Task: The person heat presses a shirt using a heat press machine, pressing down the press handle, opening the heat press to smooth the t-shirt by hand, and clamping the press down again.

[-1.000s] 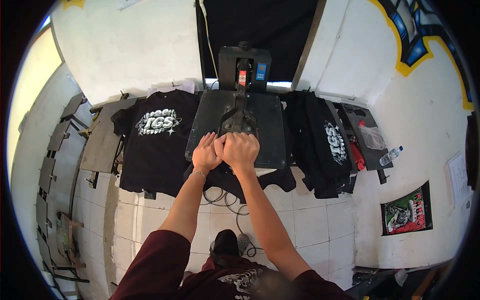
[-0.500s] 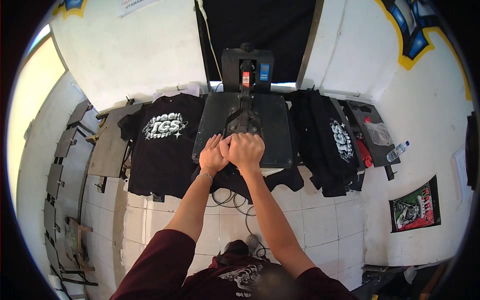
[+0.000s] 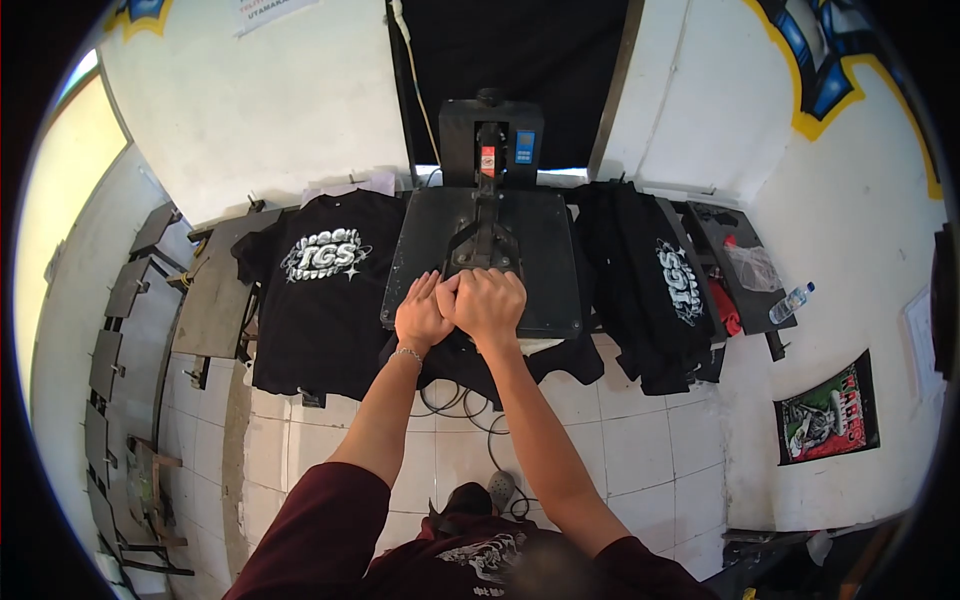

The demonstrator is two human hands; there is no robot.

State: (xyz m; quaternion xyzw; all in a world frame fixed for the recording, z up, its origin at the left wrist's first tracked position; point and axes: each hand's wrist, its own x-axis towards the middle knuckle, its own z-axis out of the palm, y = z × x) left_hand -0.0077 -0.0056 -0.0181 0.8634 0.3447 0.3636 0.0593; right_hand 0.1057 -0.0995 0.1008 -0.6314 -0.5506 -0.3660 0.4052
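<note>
The black heat press (image 3: pixel 545 240) stands in front of me, its upper plate lowered over black fabric (image 3: pixel 565 365) that hangs out at the front. My right hand (image 3: pixel 487 305) is closed in a fist around the press handle, which the fingers hide. Right beside it, touching, my left hand (image 3: pixel 422 312) lies at the handle with its fingers stretched forward. A black T-shirt (image 3: pixel 330 310) with a silver "TGS" print is spread flat left of the press. On the right lie black shirts (image 3: pixel 640 300) with the same print, turned sideways.
Grey platens (image 3: pixel 215 300) flank the shirts on the left. At the right, a water bottle (image 3: pixel 792 303), clear plastic (image 3: pixel 752 268) and red cloth (image 3: pixel 724 308) lie near the board's edge. Cables (image 3: pixel 460 400) run down to the tiled floor (image 3: pixel 570 440).
The view has shifted very slightly. Both hands stay at the press handle, and the press plate and shirts look the same.
</note>
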